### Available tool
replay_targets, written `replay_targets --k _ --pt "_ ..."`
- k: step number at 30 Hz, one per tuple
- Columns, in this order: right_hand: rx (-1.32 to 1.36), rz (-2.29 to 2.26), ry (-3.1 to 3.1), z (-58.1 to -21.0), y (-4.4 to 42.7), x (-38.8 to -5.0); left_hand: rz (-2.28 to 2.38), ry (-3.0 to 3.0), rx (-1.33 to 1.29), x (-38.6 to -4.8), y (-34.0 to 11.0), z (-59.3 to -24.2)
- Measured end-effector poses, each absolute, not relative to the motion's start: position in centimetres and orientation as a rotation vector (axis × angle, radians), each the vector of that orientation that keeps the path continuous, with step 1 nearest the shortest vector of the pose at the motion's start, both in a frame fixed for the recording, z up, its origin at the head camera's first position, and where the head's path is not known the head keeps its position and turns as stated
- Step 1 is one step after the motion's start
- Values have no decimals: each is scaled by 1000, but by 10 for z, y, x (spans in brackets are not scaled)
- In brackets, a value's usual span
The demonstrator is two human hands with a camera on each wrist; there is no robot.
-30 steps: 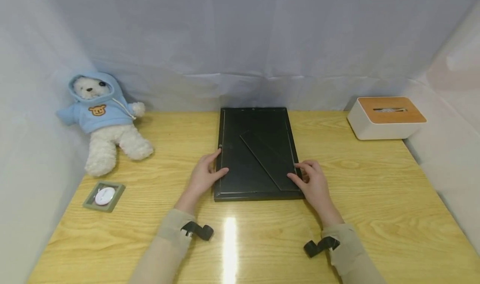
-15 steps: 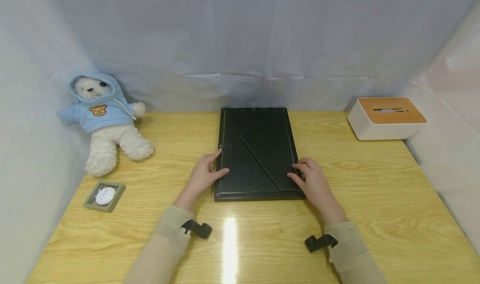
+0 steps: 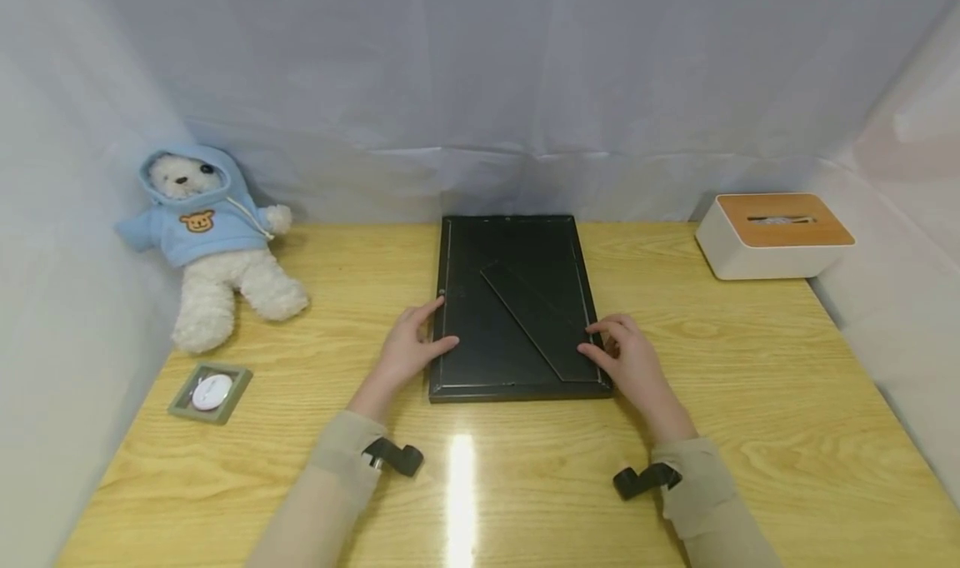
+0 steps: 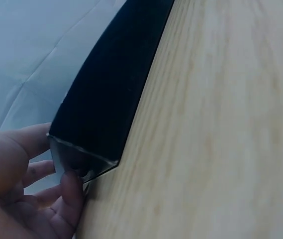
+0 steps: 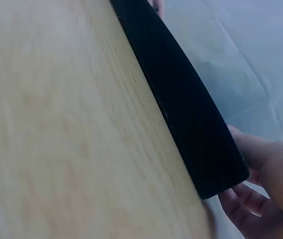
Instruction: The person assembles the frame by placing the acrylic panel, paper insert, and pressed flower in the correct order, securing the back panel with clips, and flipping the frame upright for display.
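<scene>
A black picture frame [image 3: 480, 318] lies face down on the wooden table, its backing and slanted stand flap [image 3: 536, 318] facing up. At its left edge my left hand [image 3: 408, 347] grips the border, thumb on top and fingers along the side. My right hand [image 3: 630, 364] holds the right edge near the lower corner, thumb over the flap's lower end. In the left wrist view, the left hand's fingers [image 4: 71, 199] curl against the frame's end [image 4: 101, 99]. The right wrist view has the right hand [image 5: 265, 194] around the frame's other end [image 5: 191, 124].
A plush bear [image 3: 217, 243] in a blue hoodie leans at the left rear. Before it lies a small green-framed case [image 3: 232, 397] with a round white piece inside. A white tissue box [image 3: 772, 260] with a wooden lid stands at the right rear. A grey-white curtain [image 3: 495, 77] hangs behind.
My right hand's fingers have shifted slightly at the frame's right edge, and the right forearm has moved a little to the right. The frame and left hand look nearly unchanged.
</scene>
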State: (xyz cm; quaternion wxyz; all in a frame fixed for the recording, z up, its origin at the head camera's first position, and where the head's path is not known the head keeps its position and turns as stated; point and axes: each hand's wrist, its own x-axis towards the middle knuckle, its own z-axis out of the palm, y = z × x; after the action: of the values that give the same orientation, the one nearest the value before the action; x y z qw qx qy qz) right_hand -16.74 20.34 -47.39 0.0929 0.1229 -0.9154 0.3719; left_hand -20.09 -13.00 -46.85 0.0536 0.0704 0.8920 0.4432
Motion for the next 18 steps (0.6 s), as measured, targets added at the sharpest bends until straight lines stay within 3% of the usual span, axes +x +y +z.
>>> replay_targets --k 6,18 --pt "168 1331 -2723 -483 208 -172 1315 2723 260 -212 -129 -463" --pt "133 1377 -2725 -484 211 -173 1137 2772 288 -259 -128 -456"
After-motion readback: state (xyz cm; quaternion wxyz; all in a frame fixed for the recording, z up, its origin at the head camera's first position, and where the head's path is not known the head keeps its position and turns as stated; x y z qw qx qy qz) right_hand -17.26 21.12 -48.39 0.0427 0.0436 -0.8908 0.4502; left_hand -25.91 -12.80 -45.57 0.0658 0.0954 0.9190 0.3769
